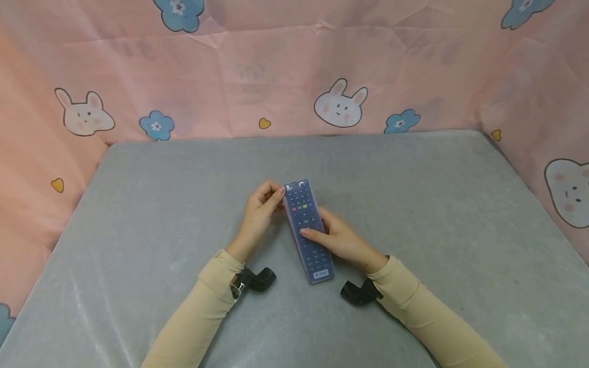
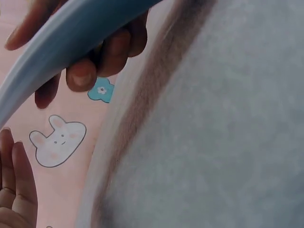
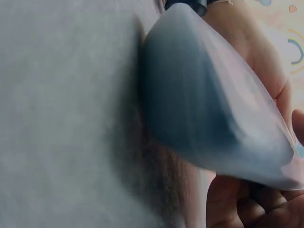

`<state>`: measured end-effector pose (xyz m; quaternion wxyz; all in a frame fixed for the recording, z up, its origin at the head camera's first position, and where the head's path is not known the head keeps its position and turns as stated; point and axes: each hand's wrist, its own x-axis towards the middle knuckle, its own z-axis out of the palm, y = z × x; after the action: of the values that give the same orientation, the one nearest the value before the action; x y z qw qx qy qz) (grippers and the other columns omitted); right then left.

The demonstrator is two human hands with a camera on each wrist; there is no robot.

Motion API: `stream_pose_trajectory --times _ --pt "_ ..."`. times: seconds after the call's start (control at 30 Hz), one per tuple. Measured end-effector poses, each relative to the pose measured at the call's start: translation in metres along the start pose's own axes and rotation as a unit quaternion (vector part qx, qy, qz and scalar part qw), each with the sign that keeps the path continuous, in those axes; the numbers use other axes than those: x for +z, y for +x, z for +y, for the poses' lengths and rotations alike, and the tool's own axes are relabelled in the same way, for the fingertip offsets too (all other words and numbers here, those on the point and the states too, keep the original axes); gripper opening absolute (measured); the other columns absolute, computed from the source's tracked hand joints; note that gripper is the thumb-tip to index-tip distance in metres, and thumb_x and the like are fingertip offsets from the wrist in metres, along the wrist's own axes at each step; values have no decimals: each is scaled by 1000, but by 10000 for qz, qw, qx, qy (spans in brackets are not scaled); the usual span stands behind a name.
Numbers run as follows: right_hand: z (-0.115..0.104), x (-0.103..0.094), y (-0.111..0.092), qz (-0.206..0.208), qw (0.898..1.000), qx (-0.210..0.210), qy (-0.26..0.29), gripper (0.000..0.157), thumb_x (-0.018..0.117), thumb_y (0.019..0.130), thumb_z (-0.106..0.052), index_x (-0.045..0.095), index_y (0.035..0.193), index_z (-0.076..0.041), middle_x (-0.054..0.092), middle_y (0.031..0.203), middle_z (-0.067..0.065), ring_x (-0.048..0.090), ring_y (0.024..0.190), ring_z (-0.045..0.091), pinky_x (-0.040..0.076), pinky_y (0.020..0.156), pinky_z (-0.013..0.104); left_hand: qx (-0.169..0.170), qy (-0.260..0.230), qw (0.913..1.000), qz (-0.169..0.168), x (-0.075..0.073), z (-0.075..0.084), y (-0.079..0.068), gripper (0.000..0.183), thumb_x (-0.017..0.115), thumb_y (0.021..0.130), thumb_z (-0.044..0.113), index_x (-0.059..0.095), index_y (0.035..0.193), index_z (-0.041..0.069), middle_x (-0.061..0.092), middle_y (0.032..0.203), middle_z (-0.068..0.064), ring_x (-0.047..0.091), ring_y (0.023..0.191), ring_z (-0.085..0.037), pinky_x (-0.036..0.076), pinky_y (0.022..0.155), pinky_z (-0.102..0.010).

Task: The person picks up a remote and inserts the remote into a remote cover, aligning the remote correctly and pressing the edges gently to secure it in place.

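A dark blue remote control (image 1: 315,255) with rows of buttons, a few of them coloured, is held above the table in a clear plastic cover. At its far left corner my left hand (image 1: 257,210) pinches the edge between thumb and fingers. My right hand (image 1: 344,239) grips the middle from the right, thumb across the buttons and fingers curled underneath. In the left wrist view, the right hand's fingers (image 2: 81,76) show below the remote (image 2: 90,35). The remote (image 3: 185,99) looms large and blurred in the right wrist view, hiding part of both hands.
A grey cloth-covered table (image 1: 152,214) spreads beneath the hands. Pink curtain (image 1: 276,66) with rabbits and blue flowers hangs behind and along both sides. Each wrist carries a black camera mount, one at the left sleeve (image 1: 193,312) and one at the right sleeve (image 1: 428,312).
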<state>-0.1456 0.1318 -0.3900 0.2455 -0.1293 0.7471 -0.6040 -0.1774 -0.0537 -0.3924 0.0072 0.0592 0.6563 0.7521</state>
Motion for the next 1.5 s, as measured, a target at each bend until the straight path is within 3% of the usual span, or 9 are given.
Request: stream_pose_trajectory --times 0.2,0.37,0.57,0.73,0.9,1.17,1.27,1.33,1.5 --pt "1 1 -1 -18 9997 -111 -216 60 53 99 -20 23 148 -5 53 121 22 59 88 22 53 72 37 43 -26 9999 134 -1 1 2 16 49 97 0 52 82 -6 53 71 0 53 63 -7 49 59 -22" --pt "-2 -2 -2 -256 9980 -86 -569 64 49 101 -24 13 152 -10 42 135 22 54 99 27 50 80 39 146 -43 9984 552 1 2 5 14 51 96 -1 53 84 -9 54 71 0 54 63 -6 49 53 -21" --pt "-7 -6 -4 -661 9878 -99 -1410 68 48 101 -24 6 151 -5 36 141 24 52 106 27 46 89 44 522 465 9928 974 4 3 1 16 57 93 0 58 85 -13 60 74 -3 57 67 -6 49 53 -21" --pt "-8 -4 -4 -700 9837 -137 -1651 66 49 101 -22 8 149 0 45 131 26 57 94 23 50 81 39 689 867 9871 1155 6 1 -2 16 61 92 2 64 86 -12 67 79 -17 62 67 -5 53 53 -23" --pt "-5 -2 -3 -580 9864 -215 -1525 64 48 101 -20 10 148 1 48 127 28 59 91 22 51 76 36 272 555 9926 1041 9 -1 -4 18 58 94 2 64 94 -15 68 84 -24 64 66 -5 55 57 -23" --pt "-5 -2 -2 -533 9946 -195 -864 66 53 99 -19 14 150 -3 52 123 25 62 85 22 53 71 36 -355 -272 9961 766 14 2 -5 23 52 97 3 60 101 -18 68 78 -10 62 62 -6 53 57 -20" --pt "-7 -7 0 -299 9978 -230 -547 59 56 97 -18 29 146 0 56 117 23 63 83 20 55 70 36 -416 -423 9960 674 16 5 -5 23 52 97 3 60 101 -18 68 78 -8 64 63 -7 54 58 -22" --pt "-9 -10 0 122 9978 -465 -455 45 57 96 -13 42 135 6 60 107 21 63 80 17 55 68 33 -462 -474 9958 631 17 7 -6 23 53 97 3 59 101 -19 68 78 -8 64 63 -7 54 58 -22" --pt "-16 -19 -3 1449 9811 -1278 -145 20 52 95 -1 55 110 12 62 90 10 59 74 11 53 65 29 -607 -443 9958 526 24 18 -10 22 56 96 4 61 100 -17 69 77 -9 64 61 -8 55 58 -23"
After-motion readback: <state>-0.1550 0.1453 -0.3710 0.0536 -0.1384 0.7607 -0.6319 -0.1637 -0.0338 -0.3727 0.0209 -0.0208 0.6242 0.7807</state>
